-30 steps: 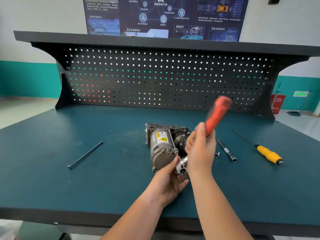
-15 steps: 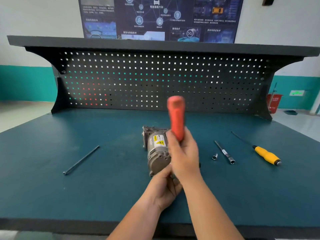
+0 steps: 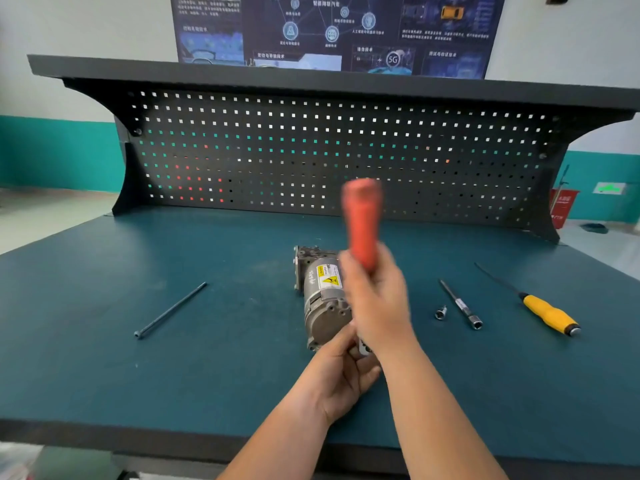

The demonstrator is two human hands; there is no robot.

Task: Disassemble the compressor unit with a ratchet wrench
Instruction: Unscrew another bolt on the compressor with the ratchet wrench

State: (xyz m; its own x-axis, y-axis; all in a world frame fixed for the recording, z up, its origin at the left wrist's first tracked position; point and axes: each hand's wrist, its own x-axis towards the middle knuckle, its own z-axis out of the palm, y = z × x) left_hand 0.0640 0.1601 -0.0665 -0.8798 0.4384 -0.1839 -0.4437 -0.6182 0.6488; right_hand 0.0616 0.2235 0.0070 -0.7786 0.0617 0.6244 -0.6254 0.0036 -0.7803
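Compressor lies mid-counter. My right hand grips the ratchet wrench low on its orange handle, which stands upright and blurred. My left hand curls round the wrench head at the compressor's near end. Long bolt lies left; socket, extension bar and screwdriver lie right.

Teal-topped workbench, black pegboard back, dark poster on white wall, teal band

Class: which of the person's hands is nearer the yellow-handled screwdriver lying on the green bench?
Right. The right hand, gripping the red-handled ratchet wrench, is left of the yellow-handled screwdriver; the left hand, holding the wrench's head by the grey metal compressor, is farther left.
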